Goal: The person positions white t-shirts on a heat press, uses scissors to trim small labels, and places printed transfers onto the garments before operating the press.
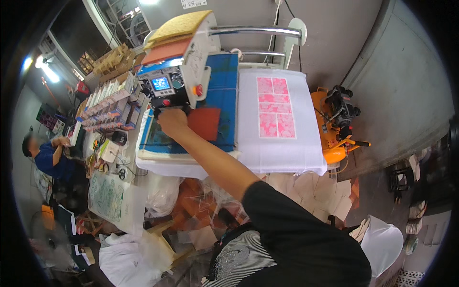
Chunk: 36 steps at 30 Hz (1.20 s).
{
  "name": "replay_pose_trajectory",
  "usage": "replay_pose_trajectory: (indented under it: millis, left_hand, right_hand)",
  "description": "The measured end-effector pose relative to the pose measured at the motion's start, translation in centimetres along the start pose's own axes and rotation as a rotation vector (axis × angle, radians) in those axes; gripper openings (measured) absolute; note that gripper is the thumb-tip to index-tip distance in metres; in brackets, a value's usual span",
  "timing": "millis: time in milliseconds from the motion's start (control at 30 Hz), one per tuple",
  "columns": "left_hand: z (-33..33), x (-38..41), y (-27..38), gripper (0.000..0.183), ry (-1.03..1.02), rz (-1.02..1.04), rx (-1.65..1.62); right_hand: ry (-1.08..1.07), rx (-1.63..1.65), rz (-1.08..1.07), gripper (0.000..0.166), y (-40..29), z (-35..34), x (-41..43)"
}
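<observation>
My right hand [172,122] reaches across from the lower right and grips the black front handle [183,109] of a heat press, below its control box; my fingers are partly hidden. The control box [160,84] has a lit display and a red stop button [197,90]. Beneath it lies the press's blue platen [226,122], with a red-orange square [208,123] on top. To the right, white cloth [308,143] covers a second bed, and a sheet with pink patterned panels [276,107] lies flat on it. My left hand is out of view.
An orange air compressor [324,122] stands right of the press. On the left, a table holds stacked cartons [111,100] and scissors [122,173]; a person in a blue shirt [48,159] works beyond. Papers [315,190] litter the floor; a white cloth pile [132,256] lies lower left.
</observation>
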<state>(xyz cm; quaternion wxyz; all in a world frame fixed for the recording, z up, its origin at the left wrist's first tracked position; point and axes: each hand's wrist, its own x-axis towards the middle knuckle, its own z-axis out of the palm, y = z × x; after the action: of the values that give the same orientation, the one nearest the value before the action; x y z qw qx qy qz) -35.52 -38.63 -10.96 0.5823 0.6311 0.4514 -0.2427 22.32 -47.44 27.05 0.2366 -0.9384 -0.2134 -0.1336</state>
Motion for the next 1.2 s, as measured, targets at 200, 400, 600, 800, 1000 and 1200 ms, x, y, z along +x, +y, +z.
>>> replay_pose_trajectory:
  millis: [200, 400, 600, 800, 1000, 1200]
  left_hand:
    - [1.2, 6.1, 7.5, 0.016, -0.060, 0.218, 0.210]
    - [1.3, 10.8, 19.1, 0.022, 0.087, 0.509, 0.110]
    - [12.0, 6.7, 22.0, 0.026, -0.219, 0.394, 0.262]
    - [15.1, 6.9, 21.3, 0.026, -0.345, 0.502, 0.461]
    - [12.7, 9.4, 22.5, 0.025, -0.288, 0.327, 0.256]
    - [10.2, 7.4, 19.4, 0.030, -0.095, 0.369, 0.505]
  right_hand:
    - [-0.009, -0.156, -0.012, 0.026, 7.0, -8.8, -7.1]
    - [0.099, -0.207, -0.052, 0.034, 12.9, -13.9, -12.4]
    - [0.099, -0.256, 0.005, 0.023, 18.7, -18.6, -17.5]
    - [0.219, -0.177, 0.040, 0.016, 21.2, -20.0, -19.5]
    - [0.723, -0.231, 0.190, 0.065, 21.9, -21.6, -22.0]
    - [0.628, -0.134, 0.426, 0.129, 22.7, -23.8, -22.9]
